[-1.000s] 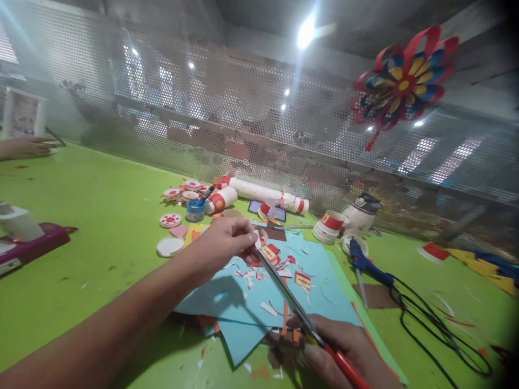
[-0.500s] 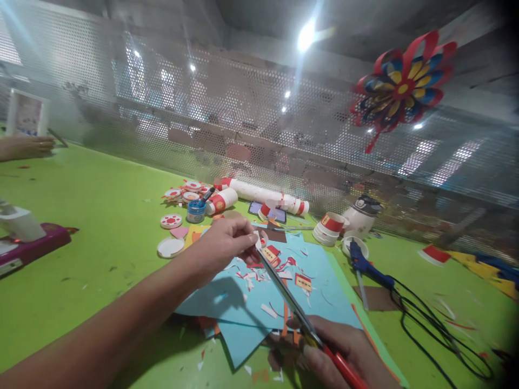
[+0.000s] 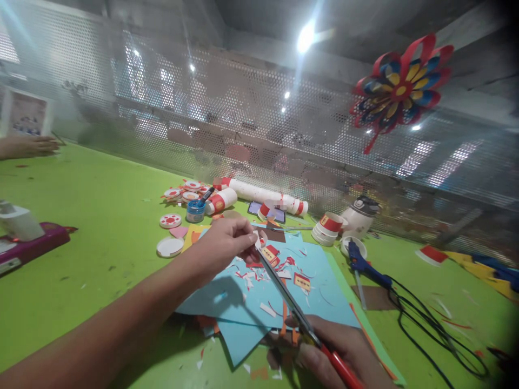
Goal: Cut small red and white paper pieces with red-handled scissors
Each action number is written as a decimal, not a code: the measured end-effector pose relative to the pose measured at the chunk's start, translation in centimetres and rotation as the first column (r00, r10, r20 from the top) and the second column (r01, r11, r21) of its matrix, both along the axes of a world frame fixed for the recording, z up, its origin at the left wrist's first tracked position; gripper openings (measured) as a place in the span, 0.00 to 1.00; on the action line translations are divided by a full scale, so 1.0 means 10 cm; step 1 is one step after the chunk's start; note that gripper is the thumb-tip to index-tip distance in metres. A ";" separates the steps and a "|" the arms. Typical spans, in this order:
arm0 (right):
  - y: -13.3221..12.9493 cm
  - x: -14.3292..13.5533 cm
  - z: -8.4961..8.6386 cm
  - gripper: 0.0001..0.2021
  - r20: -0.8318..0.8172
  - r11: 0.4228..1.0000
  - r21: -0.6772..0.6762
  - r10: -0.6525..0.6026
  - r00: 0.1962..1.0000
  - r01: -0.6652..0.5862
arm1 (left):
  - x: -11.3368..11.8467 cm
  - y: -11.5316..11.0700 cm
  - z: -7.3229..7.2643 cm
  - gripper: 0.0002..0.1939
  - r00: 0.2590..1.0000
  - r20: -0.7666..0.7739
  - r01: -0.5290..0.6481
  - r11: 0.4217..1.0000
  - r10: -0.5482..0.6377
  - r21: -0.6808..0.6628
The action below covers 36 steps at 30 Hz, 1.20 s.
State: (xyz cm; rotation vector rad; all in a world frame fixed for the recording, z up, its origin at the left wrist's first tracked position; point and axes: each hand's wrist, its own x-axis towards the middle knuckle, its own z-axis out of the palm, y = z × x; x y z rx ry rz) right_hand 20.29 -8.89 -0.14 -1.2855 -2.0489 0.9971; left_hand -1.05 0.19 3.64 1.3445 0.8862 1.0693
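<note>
My left hand (image 3: 233, 236) pinches a small white paper piece (image 3: 257, 237) above the blue paper sheets (image 3: 320, 275). From the lower right, my right hand (image 3: 332, 346) grips scissors (image 3: 286, 292) with red handles, their blades pointing up-left to the white piece. The tips meet its lower edge by my left fingertips; whether they touch it cannot be made out. Beneath lie red and white paper scraps (image 3: 247, 278) and a small red and yellow paper piece (image 3: 302, 281).
Behind the sheets are a blue paint jar (image 3: 196, 211), a long white tube (image 3: 259, 193) and a phone (image 3: 254, 208). A blue glue gun (image 3: 367, 267) with a black cable lies right. A power strip (image 3: 52, 241) sits left. Another person's hand (image 3: 36, 146) rests far left.
The view has shifted slightly. The other person's hand at the far left has moved a little to the right. My own hands and the scissors have hardly moved.
</note>
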 end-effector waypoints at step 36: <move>0.03 0.03 -0.04 0.17 0.142 0.991 0.116 0.051 0.989 -0.068 | 0.01 0.03 -0.04 0.07 0.998 -0.038 -0.048 0.999 0.049 0.022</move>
